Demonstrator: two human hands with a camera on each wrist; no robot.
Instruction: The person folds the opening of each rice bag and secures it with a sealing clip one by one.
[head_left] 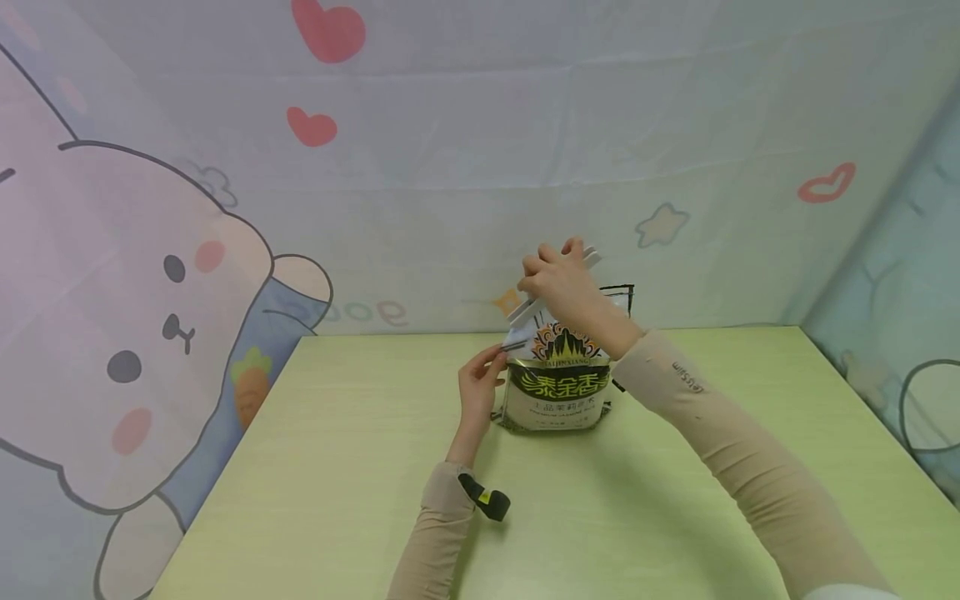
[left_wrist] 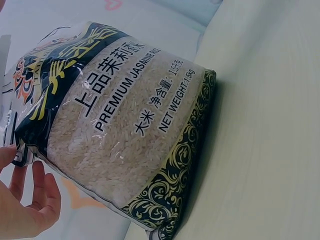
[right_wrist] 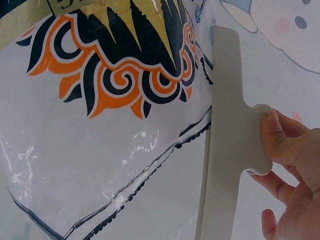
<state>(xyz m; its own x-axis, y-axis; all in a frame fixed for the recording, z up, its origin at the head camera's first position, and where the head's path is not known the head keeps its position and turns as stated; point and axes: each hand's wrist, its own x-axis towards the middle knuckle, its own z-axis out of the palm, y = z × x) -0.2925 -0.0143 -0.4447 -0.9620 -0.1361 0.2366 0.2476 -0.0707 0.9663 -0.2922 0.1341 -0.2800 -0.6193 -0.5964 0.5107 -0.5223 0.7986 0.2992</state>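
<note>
A clear plastic bag of jasmine rice (head_left: 555, 412) stands upright on the table, its printed front facing me. My left hand (head_left: 478, 382) pinches the bag's left edge near the upper part, thumb in front and fingers behind, as the left wrist view shows. Above, my right hand (head_left: 564, 285) grips a long whitish bag clip (right_wrist: 225, 130) by its tab, between thumb and fingers. The clip slants across the top left of the bag; in the right wrist view its long bar overlaps the bag's edge. The bag's upper right corner sticks up past my right wrist.
The pale green table (head_left: 360, 467) extends around the bag on all sides. Behind it hangs a cloth backdrop (head_left: 450, 167) with hearts and a cartoon animal. A black strap (head_left: 487, 498) is around my left wrist.
</note>
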